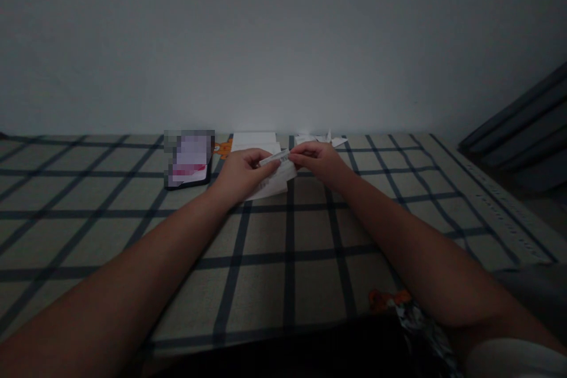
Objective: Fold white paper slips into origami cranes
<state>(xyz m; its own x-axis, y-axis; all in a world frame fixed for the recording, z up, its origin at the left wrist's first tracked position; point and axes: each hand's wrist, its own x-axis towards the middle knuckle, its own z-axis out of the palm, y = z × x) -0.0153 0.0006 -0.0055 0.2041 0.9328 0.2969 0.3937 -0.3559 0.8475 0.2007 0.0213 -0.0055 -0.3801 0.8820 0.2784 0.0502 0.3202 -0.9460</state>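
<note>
Paper (283, 175), one piece: pinched by the left hand (243, 175) and, at its other end, by the right hand (318, 155), held between the two, its long folded edge slanted slightly upward from left to right.

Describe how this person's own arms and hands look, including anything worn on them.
The left hand and right hand are ungloved, and no rings show, though the picture is dim. The left forearm and right forearm taper toward the wrists, with no sleeve, watch or bracelet in view. A pale, rounded shape borders the right forearm; whether it is a sleeve, I cannot tell.
</note>
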